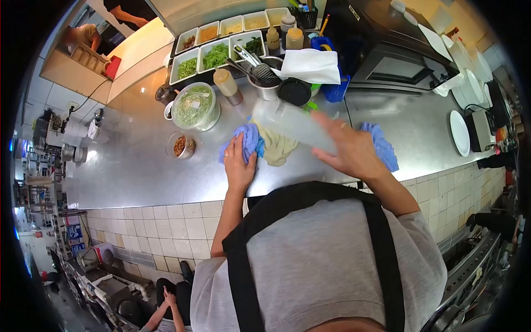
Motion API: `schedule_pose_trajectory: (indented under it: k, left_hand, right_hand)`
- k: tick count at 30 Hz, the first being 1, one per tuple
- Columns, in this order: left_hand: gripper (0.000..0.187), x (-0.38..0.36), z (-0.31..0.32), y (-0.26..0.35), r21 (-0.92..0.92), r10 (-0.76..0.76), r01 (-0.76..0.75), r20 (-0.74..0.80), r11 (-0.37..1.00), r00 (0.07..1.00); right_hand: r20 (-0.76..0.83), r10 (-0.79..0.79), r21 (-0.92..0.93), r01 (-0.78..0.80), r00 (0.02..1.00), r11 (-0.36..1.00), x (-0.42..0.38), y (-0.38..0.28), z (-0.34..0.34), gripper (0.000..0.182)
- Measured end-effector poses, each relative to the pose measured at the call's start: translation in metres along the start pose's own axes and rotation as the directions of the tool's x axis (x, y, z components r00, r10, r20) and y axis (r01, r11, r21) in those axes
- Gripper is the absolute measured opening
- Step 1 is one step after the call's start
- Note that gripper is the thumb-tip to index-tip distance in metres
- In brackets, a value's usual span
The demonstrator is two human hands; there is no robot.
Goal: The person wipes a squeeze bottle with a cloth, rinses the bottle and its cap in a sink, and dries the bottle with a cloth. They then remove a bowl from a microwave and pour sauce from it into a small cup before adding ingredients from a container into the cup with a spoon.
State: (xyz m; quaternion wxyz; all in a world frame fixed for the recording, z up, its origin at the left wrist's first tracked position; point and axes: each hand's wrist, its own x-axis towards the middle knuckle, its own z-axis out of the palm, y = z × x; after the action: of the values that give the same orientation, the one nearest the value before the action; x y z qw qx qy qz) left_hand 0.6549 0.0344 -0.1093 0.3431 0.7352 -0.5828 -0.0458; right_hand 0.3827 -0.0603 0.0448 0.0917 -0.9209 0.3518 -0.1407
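My left hand presses on a bunched purple-blue cloth on the steel counter, fingers curled over it. A beige cloth lies against it, with a bit of brighter blue cloth between. In my right hand is a long translucent whitish plastic container, tilted above the beige cloth and smeared by motion; its exact kind cannot be made out. Another blue cloth lies just right of that hand.
Left of the cloths stand a lidded tub of greens, a cup of brown bits and a sauce bottle. Behind are trays of chopped toppings and a pot with utensils. A black oven stands at right. Another person sits lower left.
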Motion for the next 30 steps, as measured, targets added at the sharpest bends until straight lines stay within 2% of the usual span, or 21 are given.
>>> schedule_pose_trajectory:
  k: [1, 4, 7, 8, 9, 10, 11, 12, 13, 14, 16, 17, 19, 20, 21, 22, 23, 25, 28, 29, 30]
  left_hand:
    - [0.069, 0.004, -0.001, 0.001, -0.007, 0.004, -0.004, -0.006, 1.000, 1.000]
    - [0.069, 0.004, 0.003, 0.000, 0.006, -0.005, 0.005, -0.014, 1.000, 1.000]
    - [0.070, 0.005, 0.003, -0.005, -0.014, 0.044, -0.045, -0.023, 0.999, 0.999]
    - [0.070, -0.003, 0.002, -0.005, -0.006, 0.023, -0.023, -0.010, 1.000, 1.000]
    - [0.070, -0.001, 0.002, -0.003, 0.000, 0.012, -0.012, -0.010, 1.000, 1.000]
    - [0.070, 0.004, 0.003, -0.002, 0.005, 0.007, -0.007, -0.015, 1.000, 1.000]
    - [0.070, 0.005, 0.002, -0.002, 0.006, 0.006, -0.005, -0.015, 1.000, 1.000]
    - [0.070, 0.006, 0.002, 0.000, 0.003, 0.003, -0.003, -0.017, 1.000, 1.000]
    - [0.069, 0.005, 0.002, 0.000, 0.003, 0.000, 0.000, -0.014, 1.000, 1.000]
    - [0.069, 0.005, 0.000, -0.002, 0.014, 0.016, -0.016, -0.005, 1.000, 1.000]
    - [0.070, 0.005, 0.003, -0.004, 0.027, 0.029, -0.028, -0.008, 0.999, 1.000]
    - [0.070, -0.002, 0.002, -0.006, 0.028, 0.011, -0.011, 0.004, 1.000, 1.000]
    - [0.070, 0.004, 0.005, -0.004, 0.022, -0.005, 0.005, -0.006, 1.000, 1.000]
    - [0.070, 0.005, 0.006, -0.004, 0.018, 0.000, 0.000, -0.011, 1.000, 1.000]
    - [0.070, 0.006, 0.006, -0.002, 0.013, 0.003, -0.003, -0.017, 1.000, 1.000]
    - [0.070, 0.004, 0.004, -0.002, 0.014, 0.008, -0.008, -0.012, 1.000, 1.000]
    - [0.070, 0.011, 0.007, -0.001, 0.009, 0.023, -0.023, -0.030, 1.000, 0.999]
    - [0.070, 0.003, 0.005, -0.006, 0.016, 0.035, -0.035, -0.023, 0.999, 0.999]
    - [0.071, 0.003, 0.007, -0.005, 0.029, 0.010, -0.010, -0.022, 1.000, 1.000]
    - [0.071, 0.004, 0.004, -0.001, 0.028, 0.002, -0.002, -0.009, 1.000, 1.000]
    - [0.071, 0.002, 0.004, -0.002, 0.028, 0.008, -0.008, -0.005, 1.000, 1.000]
  right_hand:
    - [-0.252, -0.021, 0.103, 0.049, 0.968, 0.994, 0.001, -0.001, -0.003, 0.074]
    - [0.163, -0.076, -0.139, 0.099, 0.984, 0.985, 0.000, 0.019, 0.041, 0.073]
    - [0.239, -0.008, -0.206, 0.059, 0.971, 0.977, 0.001, 0.013, 0.017, 0.073]
    - [0.018, -0.090, -0.094, 0.091, 0.996, 0.991, -0.001, 0.006, 0.015, 0.072]
    - [-0.225, -0.142, -0.001, 0.146, 0.964, 0.989, 0.002, 0.001, 0.012, 0.072]
    - [-0.462, -0.165, 0.069, 0.220, 0.871, 0.973, 0.005, 0.001, 0.010, 0.071]
    - [-0.174, -0.133, 0.017, 0.138, 0.976, 0.990, 0.004, 0.008, 0.020, 0.072]
    - [0.129, -0.066, -0.061, 0.074, 0.990, 0.995, 0.006, 0.013, 0.028, 0.073]
    - [0.414, 0.033, -0.148, 0.032, 0.909, 0.989, 0.004, 0.018, 0.034, 0.073]
    - [0.322, 0.038, -0.119, 0.000, 0.946, 0.993, -0.003, 0.021, 0.038, 0.072]
    - [0.139, 0.039, -0.069, -0.030, 0.990, 0.997, 0.002, 0.001, 0.004, 0.069]
    - [-0.023, -0.038, 0.013, 0.039, 0.999, 0.999, -0.002, 0.000, 0.011, 0.069]
    - [-0.378, -0.162, 0.106, 0.216, 0.912, 0.971, -0.001, 0.013, 0.027, 0.070]
    - [-0.127, -0.135, 0.040, 0.142, 0.983, 0.989, -0.001, 0.024, 0.039, 0.071]
    - [0.130, -0.078, -0.045, 0.085, 0.988, 0.995, 0.003, 0.028, 0.042, 0.071]
    - [0.373, 0.010, -0.131, 0.042, 0.928, 0.990, 0.002, 0.029, 0.046, 0.072]
    - [0.257, 0.006, -0.100, 0.020, 0.966, 0.995, 0.002, 0.034, 0.042, 0.073]
    - [0.046, 0.025, 0.011, -0.025, 0.999, 1.000, 0.003, -0.002, 0.004, 0.075]
    - [-0.206, -0.187, 0.118, 0.214, 0.961, 0.970, -0.005, 0.023, 0.049, 0.074]
    - [0.002, -0.122, 0.091, 0.122, 0.992, 0.988, -0.008, 0.033, 0.063, 0.074]
    - [0.206, -0.041, 0.048, 0.032, 0.978, 0.998, -0.008, 0.035, 0.069, 0.074]
